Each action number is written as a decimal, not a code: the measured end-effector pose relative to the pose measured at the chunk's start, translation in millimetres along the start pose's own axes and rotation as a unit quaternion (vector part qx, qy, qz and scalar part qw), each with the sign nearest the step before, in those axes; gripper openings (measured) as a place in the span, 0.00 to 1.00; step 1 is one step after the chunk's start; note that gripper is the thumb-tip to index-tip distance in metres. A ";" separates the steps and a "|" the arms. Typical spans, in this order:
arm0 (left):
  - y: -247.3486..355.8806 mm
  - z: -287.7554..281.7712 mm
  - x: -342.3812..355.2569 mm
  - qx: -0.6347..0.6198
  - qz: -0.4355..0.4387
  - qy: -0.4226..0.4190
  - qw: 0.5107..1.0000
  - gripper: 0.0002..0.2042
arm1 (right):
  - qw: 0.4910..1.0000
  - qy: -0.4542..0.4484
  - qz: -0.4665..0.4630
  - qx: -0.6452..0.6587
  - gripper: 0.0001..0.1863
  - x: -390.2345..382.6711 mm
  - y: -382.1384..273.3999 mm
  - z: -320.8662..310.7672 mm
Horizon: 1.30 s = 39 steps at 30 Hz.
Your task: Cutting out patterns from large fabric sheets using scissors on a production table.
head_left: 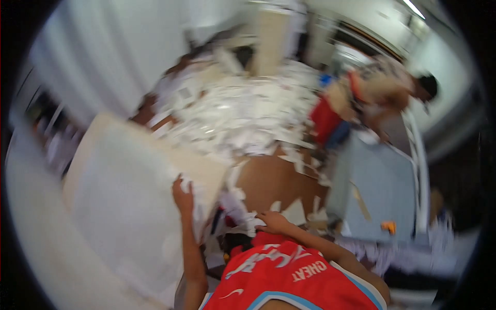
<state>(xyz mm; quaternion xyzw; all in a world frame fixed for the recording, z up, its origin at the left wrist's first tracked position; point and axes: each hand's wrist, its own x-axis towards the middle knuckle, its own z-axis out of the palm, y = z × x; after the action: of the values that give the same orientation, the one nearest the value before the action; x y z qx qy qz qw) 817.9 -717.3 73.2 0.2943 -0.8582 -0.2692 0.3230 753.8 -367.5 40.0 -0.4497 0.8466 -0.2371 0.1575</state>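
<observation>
the left hand (182,199) is at the large pale panel (129,191) that fills the left side of the view, its fingers pointing away from the wearer and overlapping the panel's whitish middle; blur hides whether they press on it or pinch something, so its grip cannot be told. the panel lies tilted, with a beige border along its far and right edges. the right hand (274,223) is just in front of the wearer's red jersey (279,276), fingers bent and reaching leftward beside a small white paper piece (253,223); whether it holds that piece cannot be told either.

beyond the hands, a wide heap of white papers (237,108) spreads toward the far end, with loose sheets around a brown surface (279,181) nearer the wearer. a tall beige board (270,41) stands at the back of the heap. to the right is a grey-blue worktop (385,181) with a pale rail along its right side; a tan strip (361,201) and a small orange object (388,227) lie on it. at its far end a co-worker (382,85) in a beige top bends over, arms lowered toward the worktop.
</observation>
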 end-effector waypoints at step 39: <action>471.5 519.6 -261.7 -0.100 0.441 -0.557 0.696 0.32 | 0.230 0.582 0.780 0.013 0.44 -373.8 324.7 -39.4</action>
<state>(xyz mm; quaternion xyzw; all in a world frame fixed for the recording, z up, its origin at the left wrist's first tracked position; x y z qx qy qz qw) 453.0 -76.8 -58.7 -0.3564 -0.8803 -0.2950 -0.1047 716.0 112.1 -83.2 0.6966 0.6340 -0.2050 -0.2660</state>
